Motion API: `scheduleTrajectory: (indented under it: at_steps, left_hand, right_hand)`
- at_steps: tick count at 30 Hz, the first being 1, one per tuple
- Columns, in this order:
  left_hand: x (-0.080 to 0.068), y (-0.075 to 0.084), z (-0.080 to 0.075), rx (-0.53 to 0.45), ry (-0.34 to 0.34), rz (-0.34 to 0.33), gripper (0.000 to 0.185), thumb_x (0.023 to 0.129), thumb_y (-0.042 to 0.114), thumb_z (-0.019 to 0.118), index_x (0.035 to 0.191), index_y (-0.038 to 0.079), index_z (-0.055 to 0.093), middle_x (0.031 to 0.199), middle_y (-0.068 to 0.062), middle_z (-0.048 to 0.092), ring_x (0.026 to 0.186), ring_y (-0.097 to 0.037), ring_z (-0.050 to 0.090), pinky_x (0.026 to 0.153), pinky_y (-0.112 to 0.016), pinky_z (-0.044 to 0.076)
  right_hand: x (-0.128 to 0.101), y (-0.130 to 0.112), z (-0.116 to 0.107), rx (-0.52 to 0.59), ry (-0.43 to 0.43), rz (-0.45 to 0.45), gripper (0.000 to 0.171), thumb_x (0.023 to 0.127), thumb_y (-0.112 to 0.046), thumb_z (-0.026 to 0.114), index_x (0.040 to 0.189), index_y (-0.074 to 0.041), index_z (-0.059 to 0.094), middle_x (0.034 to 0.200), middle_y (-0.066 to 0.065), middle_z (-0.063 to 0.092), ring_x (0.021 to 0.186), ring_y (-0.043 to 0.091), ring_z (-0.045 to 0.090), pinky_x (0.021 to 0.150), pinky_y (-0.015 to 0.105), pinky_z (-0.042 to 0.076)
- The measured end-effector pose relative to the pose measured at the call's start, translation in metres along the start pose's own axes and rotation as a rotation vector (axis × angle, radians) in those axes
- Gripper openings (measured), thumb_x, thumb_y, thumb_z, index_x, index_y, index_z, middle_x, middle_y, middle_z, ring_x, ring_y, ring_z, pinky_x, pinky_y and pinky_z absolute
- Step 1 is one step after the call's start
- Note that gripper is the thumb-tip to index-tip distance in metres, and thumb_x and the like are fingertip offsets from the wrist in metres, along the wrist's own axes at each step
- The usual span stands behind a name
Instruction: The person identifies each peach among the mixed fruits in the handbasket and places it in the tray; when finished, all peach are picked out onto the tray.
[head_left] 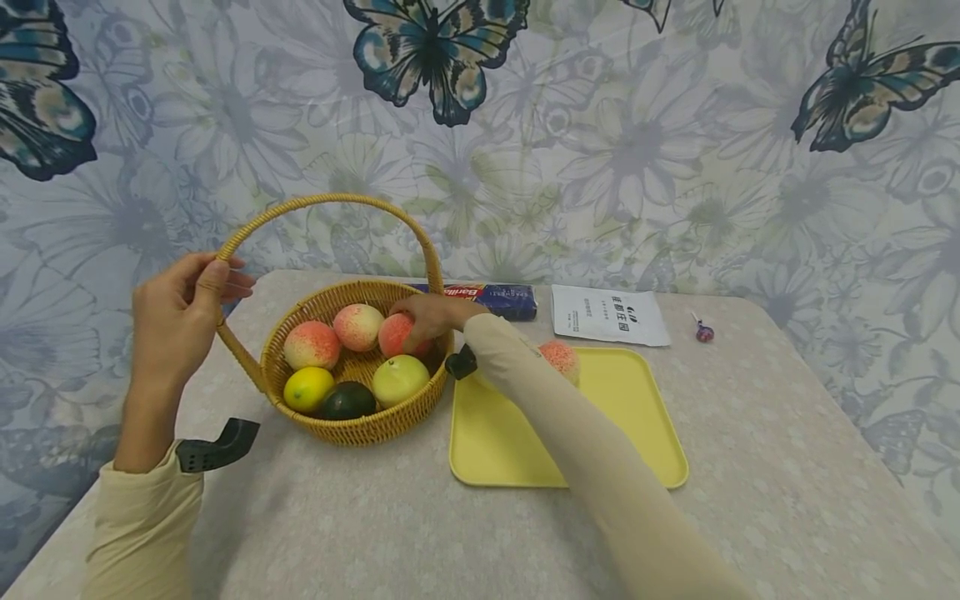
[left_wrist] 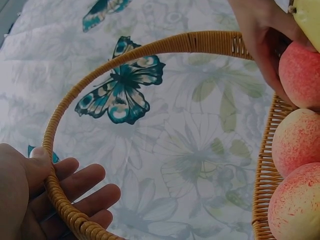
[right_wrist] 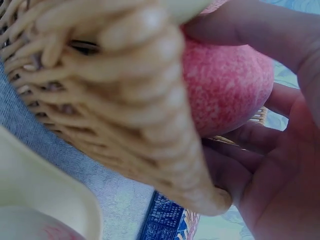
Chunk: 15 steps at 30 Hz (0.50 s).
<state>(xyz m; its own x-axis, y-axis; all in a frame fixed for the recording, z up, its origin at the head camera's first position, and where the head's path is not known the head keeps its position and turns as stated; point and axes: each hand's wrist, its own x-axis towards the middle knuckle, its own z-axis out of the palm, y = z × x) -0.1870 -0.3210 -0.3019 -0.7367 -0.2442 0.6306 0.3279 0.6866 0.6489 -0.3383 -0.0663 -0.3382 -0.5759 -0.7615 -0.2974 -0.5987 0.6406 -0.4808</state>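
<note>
Nearest to us, our left hand (head_left: 176, 312) has its grip closed around the arched handle (head_left: 330, 200) of the wicker basket (head_left: 375, 425), thumb on the near side and fingers curled behind it; the left wrist view shows the woven handle running across the palm with the fingers (left_wrist: 85, 187) wrapped under it. The basket sits on the pale speckled surface (head_left: 420, 533), left of centre.

Just beside it, to the right, lies the yellow tray (head_left: 637, 417), its left edge close to the basket's wall. Our right forearm crosses the tray's near left corner and reaches into the basket, where our right hand (head_left: 431, 315) grips a red peach (head_left: 393, 333) at the basket's far right side. The right wrist view confirms it: fingers and thumb curl round the peach (right_wrist: 225, 85), which sits just inside the woven rim.

Around that fruit in the basket we see two more peaches (head_left: 311, 344) toward the back left, a yellow lemon (head_left: 307, 388) at the front left, a dark avocado (head_left: 348, 402) at the front and a pale green fruit (head_left: 400, 379) at the front right. One further peach (head_left: 561, 360) rests on the tray's far left part, partly hidden behind our sleeve.

Beyond the tray lie a dark blue packet (head_left: 502, 298), a white printed pouch (head_left: 607, 315) and, well apart to the right, a small lollipop (head_left: 703, 332). Butterfly-patterned wallpaper (head_left: 637, 142) rises behind the surface.
</note>
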Motion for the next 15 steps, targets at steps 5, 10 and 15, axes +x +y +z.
scheduleTrajectory:
  at_steps: [5,10,15]
  left_hand:
    - [-0.0005,-0.0009,-0.0003,0.007,0.001,-0.008,0.033,0.101,0.026,0.048,0.114,0.001,0.065,0.085,0.024,0.061,0.077,0.012,0.061,0.067,-0.005,0.045]
    - [-0.0004,-0.0011,-0.0004,0.008,0.003,-0.006,0.033,0.101,0.026,0.048,0.114,0.001,0.065,0.085,0.024,0.060,0.077,0.012,0.061,0.068,-0.005,0.045]
    - [-0.0002,-0.0014,0.0000,0.004,0.000,0.000,0.033,0.101,0.026,0.048,0.114,0.001,0.065,0.085,0.025,0.061,0.077,0.012,0.060,0.068,-0.005,0.045]
  right_hand:
    - [0.0018,0.0020,0.0006,0.005,0.019,-0.014,0.064,0.086,-0.024,0.067,0.144,-0.015,0.041,0.135,0.005,0.050,0.118,0.018,0.051,0.094,0.030,0.045]
    - [0.0002,0.0036,0.0030,0.008,0.062,-0.042,0.062,0.086,-0.024,0.068,0.141,-0.015,0.041,0.133,0.005,0.051,0.115,0.017,0.052,0.094,0.029,0.045]
    - [-0.0025,0.0060,0.0074,-0.009,0.119,-0.078,0.061,0.085,-0.025,0.069,0.139,-0.015,0.042,0.129,0.005,0.054,0.111,0.016,0.055,0.091,0.026,0.046]
